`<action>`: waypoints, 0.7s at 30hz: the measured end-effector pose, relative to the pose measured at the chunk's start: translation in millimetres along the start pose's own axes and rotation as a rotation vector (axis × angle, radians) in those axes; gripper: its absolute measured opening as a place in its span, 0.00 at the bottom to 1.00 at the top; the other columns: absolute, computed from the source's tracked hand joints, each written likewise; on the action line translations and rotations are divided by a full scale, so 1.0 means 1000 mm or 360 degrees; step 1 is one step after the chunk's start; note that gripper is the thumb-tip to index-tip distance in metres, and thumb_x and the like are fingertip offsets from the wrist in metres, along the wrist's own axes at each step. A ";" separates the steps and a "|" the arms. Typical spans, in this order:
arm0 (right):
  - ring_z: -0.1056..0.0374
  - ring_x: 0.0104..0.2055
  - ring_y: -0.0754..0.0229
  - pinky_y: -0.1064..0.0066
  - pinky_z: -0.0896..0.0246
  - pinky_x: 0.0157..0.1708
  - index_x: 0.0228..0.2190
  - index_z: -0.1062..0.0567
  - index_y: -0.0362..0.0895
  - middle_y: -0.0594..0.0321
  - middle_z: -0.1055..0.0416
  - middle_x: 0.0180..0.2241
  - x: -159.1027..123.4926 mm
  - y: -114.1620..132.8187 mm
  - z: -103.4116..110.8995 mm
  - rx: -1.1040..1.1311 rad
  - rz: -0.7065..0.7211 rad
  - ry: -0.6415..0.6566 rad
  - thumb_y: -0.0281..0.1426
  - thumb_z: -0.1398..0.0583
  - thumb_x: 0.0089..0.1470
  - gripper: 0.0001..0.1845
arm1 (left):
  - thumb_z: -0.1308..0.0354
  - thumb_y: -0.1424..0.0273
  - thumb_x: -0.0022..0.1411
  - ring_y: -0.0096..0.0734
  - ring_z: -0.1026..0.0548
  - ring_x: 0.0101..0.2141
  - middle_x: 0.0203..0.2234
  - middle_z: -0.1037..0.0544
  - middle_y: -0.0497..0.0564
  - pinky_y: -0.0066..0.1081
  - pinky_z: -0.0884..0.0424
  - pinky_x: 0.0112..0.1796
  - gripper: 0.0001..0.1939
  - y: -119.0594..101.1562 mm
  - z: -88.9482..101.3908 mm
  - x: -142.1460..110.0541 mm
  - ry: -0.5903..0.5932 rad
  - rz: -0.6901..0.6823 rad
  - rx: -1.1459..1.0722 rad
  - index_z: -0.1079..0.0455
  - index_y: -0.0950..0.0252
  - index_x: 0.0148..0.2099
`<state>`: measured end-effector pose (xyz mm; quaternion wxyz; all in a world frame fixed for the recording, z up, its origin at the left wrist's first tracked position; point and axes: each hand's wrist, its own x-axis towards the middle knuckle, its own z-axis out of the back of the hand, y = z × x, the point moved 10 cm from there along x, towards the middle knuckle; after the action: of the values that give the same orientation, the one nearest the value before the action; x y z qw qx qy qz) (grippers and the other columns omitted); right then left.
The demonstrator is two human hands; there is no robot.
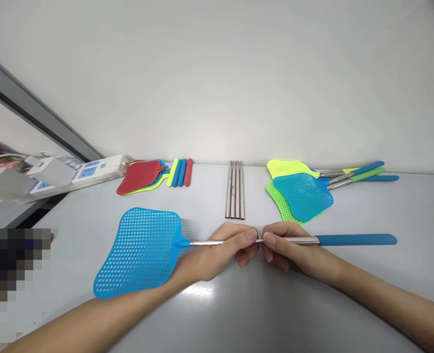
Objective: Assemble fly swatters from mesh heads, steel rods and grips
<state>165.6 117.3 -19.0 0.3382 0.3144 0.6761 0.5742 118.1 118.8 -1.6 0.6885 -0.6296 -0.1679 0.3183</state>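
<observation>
Blue plastic fly swatter (139, 250): lies flat on a pale grey table (364, 211), its perforated head left of the hands, with a slim steel shaft (290, 240) running right to a blue rubber grip (356, 239).
Left hand (217, 257): pinched on the shaft, close to the head.
Right hand (293, 250): pinched on the shaft just beside the left, fingertips nearly meeting.
Further along the table: a stack of red and yellow perforated swatter heads (139, 176), four steel tubes (235, 189), four coloured rubber grips (178, 172), and blue and lime swatters (299, 193).
Far left: a white power strip (99, 169).
</observation>
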 end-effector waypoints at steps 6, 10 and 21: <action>0.49 0.15 0.71 0.78 0.57 0.15 0.19 0.33 0.40 0.71 0.44 0.13 0.000 -0.008 0.005 0.0066 -0.0031 -0.0056 0.41 0.47 0.55 0.21 | 0.63 0.71 0.62 0.26 0.38 0.25 0.18 0.39 0.45 0.29 0.41 0.31 0.17 -0.001 0.001 0.001 -0.0016 -0.0069 -0.0092 0.46 0.65 0.21; 0.50 0.15 0.70 0.76 0.58 0.16 0.19 0.33 0.40 0.70 0.44 0.13 0.000 -0.009 0.004 0.0163 -0.0003 -0.0053 0.42 0.48 0.55 0.22 | 0.63 0.72 0.61 0.26 0.38 0.25 0.18 0.38 0.46 0.29 0.41 0.31 0.17 0.000 0.002 0.001 -0.0033 -0.0079 -0.0116 0.44 0.66 0.21; 0.50 0.14 0.70 0.76 0.57 0.15 0.16 0.32 0.39 0.70 0.46 0.11 -0.001 -0.005 0.008 0.0473 -0.0001 -0.0102 0.33 0.47 0.51 0.16 | 0.65 0.70 0.62 0.26 0.40 0.21 0.16 0.39 0.45 0.29 0.40 0.27 0.17 -0.005 -0.010 0.004 0.0098 -0.0094 -0.0242 0.39 0.67 0.26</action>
<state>172.9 120.3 -25.2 0.3094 0.3790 0.7426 0.4573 128.6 114.1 1.2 0.6527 -0.6843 -0.1889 0.2647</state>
